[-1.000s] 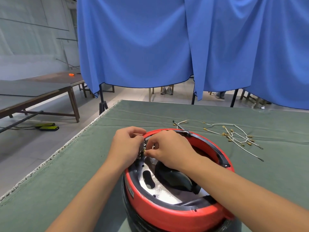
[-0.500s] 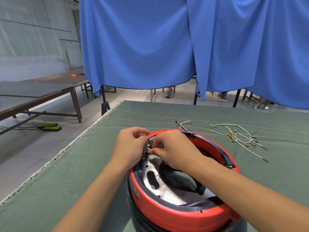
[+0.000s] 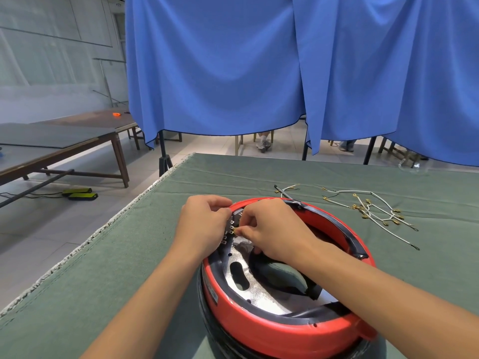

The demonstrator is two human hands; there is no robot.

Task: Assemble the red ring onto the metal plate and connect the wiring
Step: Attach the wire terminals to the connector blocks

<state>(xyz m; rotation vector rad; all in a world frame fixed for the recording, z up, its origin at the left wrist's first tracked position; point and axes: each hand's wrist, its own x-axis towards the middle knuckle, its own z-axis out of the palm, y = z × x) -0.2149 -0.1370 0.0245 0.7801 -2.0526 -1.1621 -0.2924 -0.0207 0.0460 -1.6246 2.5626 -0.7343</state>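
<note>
Green cloth table [image 3: 108, 268]: left hand [image 3: 204, 226] grips red ring [image 3: 259, 330] edge at terminal block [image 3: 229, 226]; right hand [image 3: 272, 229] pinches brass connector [image 3: 234, 229] over metal plate [image 3: 248, 288].

green-clothed table [image 3: 103, 268], red ring [image 3: 259, 330], loose wires [image 3: 373, 211]

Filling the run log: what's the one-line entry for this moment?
left hand: steadies terminal block | right hand: pinches connector | red ring: on metal plate | spare wires: on cloth
</note>
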